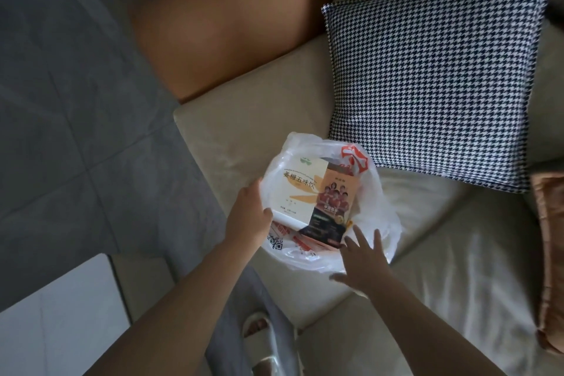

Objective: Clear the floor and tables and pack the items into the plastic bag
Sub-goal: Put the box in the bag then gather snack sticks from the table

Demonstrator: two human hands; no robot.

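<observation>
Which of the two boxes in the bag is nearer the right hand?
The orange-and-black box with the group photo; it sits by the right hand in the plastic bag. The white box lies beside the left hand.

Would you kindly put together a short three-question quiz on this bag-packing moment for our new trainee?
1. True or false: the plastic bag rests on the sofa.
2. Which hand holds the bag's edge? A) left hand B) right hand
3. Fill in: beside the white box in the bag stands an ______ and black box.

Key
1. True; it sits on the beige seat cushion, in front of the houndstooth pillow.
2. A; the left hand grips the bag's left edge, while the right hand hovers with fingers spread.
3. orange.
</observation>
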